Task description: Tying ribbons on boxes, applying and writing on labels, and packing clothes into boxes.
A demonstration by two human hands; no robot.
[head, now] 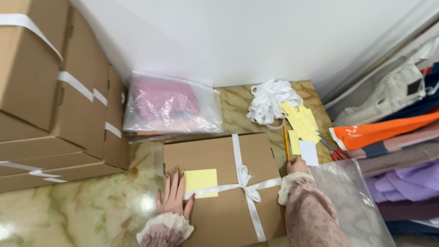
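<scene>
A brown cardboard box [215,155] tied with a white ribbon bow [245,179] lies on the marbled table. A yellow note [201,181] is tucked under the ribbon on its lid. My left hand [174,195] lies flat on the box's left edge, fingers spread, the thumb touching the note. My right hand [297,165] is at the box's right side, its fingers around the lower end of a yellow pencil [286,141]. Both wrists wear lace-cuffed pink sleeves.
Stacked ribbon-tied cardboard boxes [55,100] fill the left. A clear bag with pink fabric [170,106] lies behind the box. A loose white ribbon bundle [270,100], yellow and white cards [302,126] and red-handled scissors [336,152] sit at right, beside folded clothes [402,160].
</scene>
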